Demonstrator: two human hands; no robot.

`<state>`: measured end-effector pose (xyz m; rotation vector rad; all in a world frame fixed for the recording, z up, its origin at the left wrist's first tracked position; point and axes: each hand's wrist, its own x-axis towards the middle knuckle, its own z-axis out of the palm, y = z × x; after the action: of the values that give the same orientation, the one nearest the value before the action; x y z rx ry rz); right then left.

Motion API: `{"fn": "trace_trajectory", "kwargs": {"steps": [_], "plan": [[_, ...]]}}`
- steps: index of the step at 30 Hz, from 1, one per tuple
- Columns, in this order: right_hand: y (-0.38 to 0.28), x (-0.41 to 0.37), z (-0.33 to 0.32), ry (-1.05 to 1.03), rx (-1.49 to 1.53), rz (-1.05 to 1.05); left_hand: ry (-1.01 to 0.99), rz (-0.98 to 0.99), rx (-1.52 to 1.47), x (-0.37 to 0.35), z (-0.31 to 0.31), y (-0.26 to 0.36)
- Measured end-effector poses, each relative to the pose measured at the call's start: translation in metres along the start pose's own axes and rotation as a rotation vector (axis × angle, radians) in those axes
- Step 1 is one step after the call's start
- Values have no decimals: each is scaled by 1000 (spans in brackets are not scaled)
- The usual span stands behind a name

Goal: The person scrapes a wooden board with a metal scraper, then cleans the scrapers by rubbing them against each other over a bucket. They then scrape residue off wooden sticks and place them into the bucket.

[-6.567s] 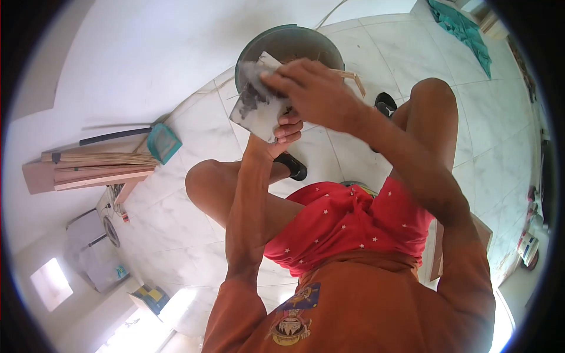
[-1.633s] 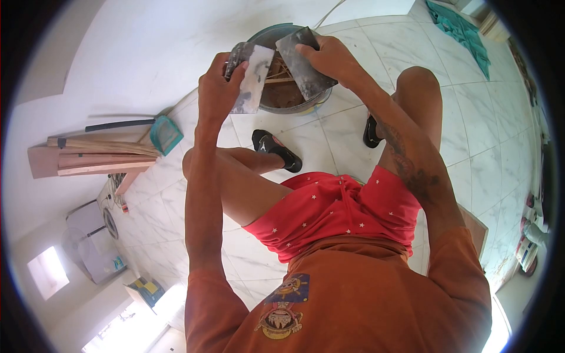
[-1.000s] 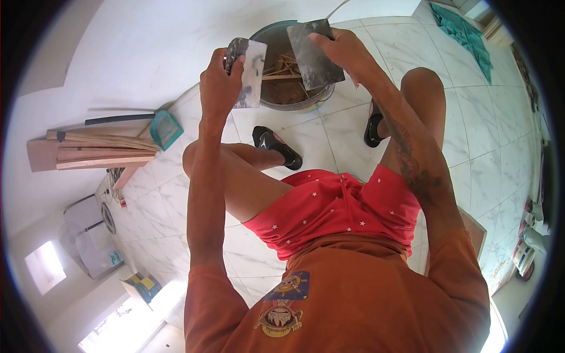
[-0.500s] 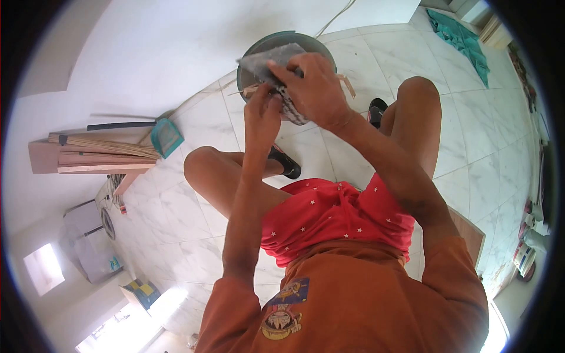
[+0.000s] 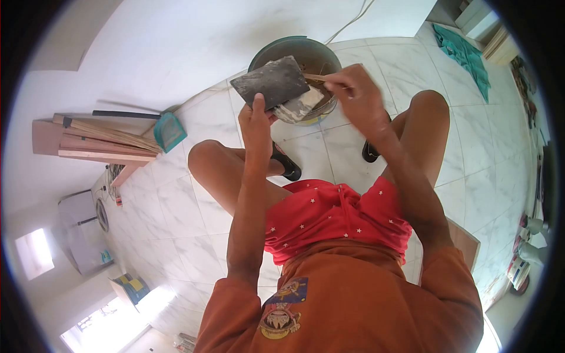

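Note:
My left hand (image 5: pixel 255 126) grips a dark grey rectangular plate (image 5: pixel 271 82) with pale smears on its face, thumb on top and fingers underneath. Just below its lower right edge shows a whitish, smeared piece (image 5: pixel 301 106), partly hidden by the plate. Between the fingers of my right hand (image 5: pixel 360 97) is a thin wooden stick (image 5: pixel 315 77), its far end right at the plate's right edge. Both hands are over a round green bucket (image 5: pixel 268 48), which has brownish contents.
A teal dustpan (image 5: pixel 170 132) and a stack of wooden strips (image 5: pixel 106 147) lie by the wall at left. Green cloth (image 5: pixel 464 54) lies on the tiled floor (image 5: pixel 329 153) at upper right. A wooden board (image 5: pixel 462 244) is beside my right hip.
My right hand has moved right, away from the plate, and now holds the wooden stick clear of my left hand. The plate has turned to show its broad face.

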<state>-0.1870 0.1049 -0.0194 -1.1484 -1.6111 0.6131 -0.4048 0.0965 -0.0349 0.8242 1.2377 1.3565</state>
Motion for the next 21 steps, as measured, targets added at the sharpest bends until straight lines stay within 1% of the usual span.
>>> {"fn": "trace_trajectory", "kwargs": {"steps": [1,4,6,7,8,11,12,15,18,21], "plan": [[-6,1,-12,25,163,279,4,-7,-35,-1,-4,3],[-1,0,-30,-37,150,505,-17,-21,-160,-1,-7,10],[-2,-10,-25,-97,146,461,-56,-27,-279,-4,-4,11],[-3,-14,-24,-126,143,436,-50,-20,-290,-5,-1,12],[-7,-18,-24,-183,142,453,-44,-14,-301,-7,2,14],[-8,-18,-27,-265,389,682,-46,9,-311,-3,2,18],[-6,-20,-29,-315,456,630,-49,22,-312,-4,2,19],[-5,-32,-29,-283,891,661,-49,48,-308,-4,1,17],[-1,-35,-22,-311,1127,601,-41,33,-313,4,-4,7],[16,-31,-11,-322,1163,634,-23,9,-324,14,-8,-6]]}}
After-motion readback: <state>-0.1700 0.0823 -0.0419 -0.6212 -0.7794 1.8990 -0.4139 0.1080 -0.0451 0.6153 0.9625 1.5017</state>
